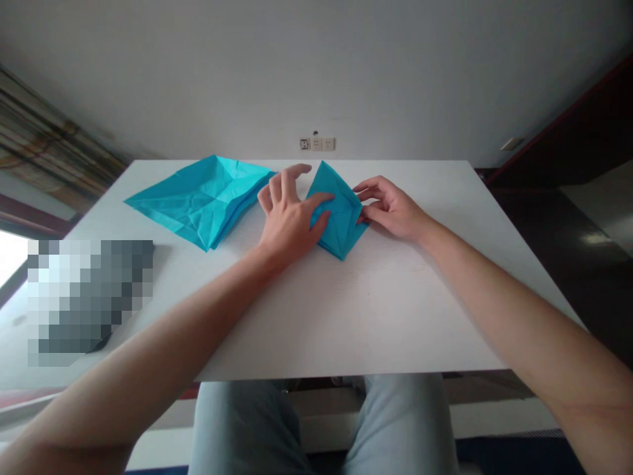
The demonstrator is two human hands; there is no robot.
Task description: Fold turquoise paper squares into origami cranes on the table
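A small folded piece of turquoise paper (339,208) lies on the white table (346,310), shaped like a pointed kite. My left hand (287,214) rests on its left half, thumb pressing the paper, the other fingers raised and spread. My right hand (390,208) touches the paper's right corner with its fingertips drawn together in a pinch on the edge. A stack of larger, creased turquoise sheets (202,198) lies unfolded to the left of my left hand, not touched.
A blurred dark object (89,297) sits at the table's left edge. The wall behind carries a row of sockets (316,143). My knees in light jeans (326,422) show below the table's near edge.
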